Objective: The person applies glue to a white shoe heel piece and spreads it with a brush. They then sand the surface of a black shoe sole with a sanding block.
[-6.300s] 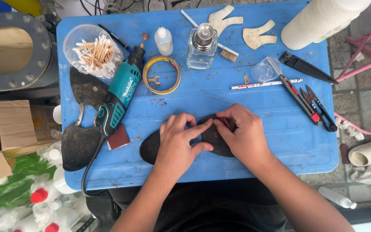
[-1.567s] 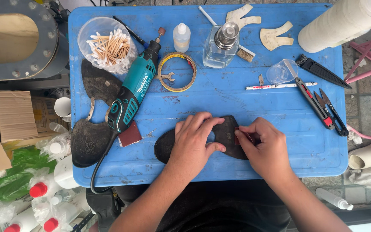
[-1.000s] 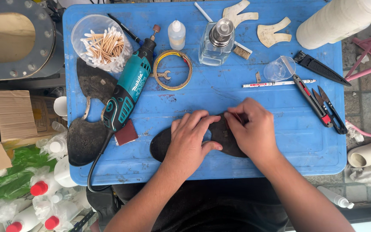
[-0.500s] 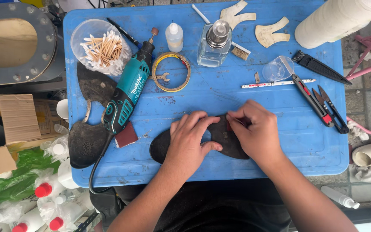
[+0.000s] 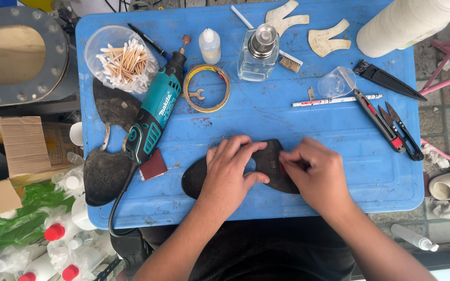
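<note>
Left hand (image 5: 228,174) flat, fingers spread, pressing black shoe sole (image 5: 272,164) on blue table (image 5: 308,130), near front edge. Right hand (image 5: 316,174) fingers pinched on sole's right part. Teal rotary tool (image 5: 153,118) left; white-labelled glass bottle (image 5: 256,49) behind.

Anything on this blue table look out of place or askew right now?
Mostly orderly. One oddity: a worn dark sole hangs over the blue table's left edge, under the rotary tool. Both hands, left hand and right hand, press the black sole flat.
</note>
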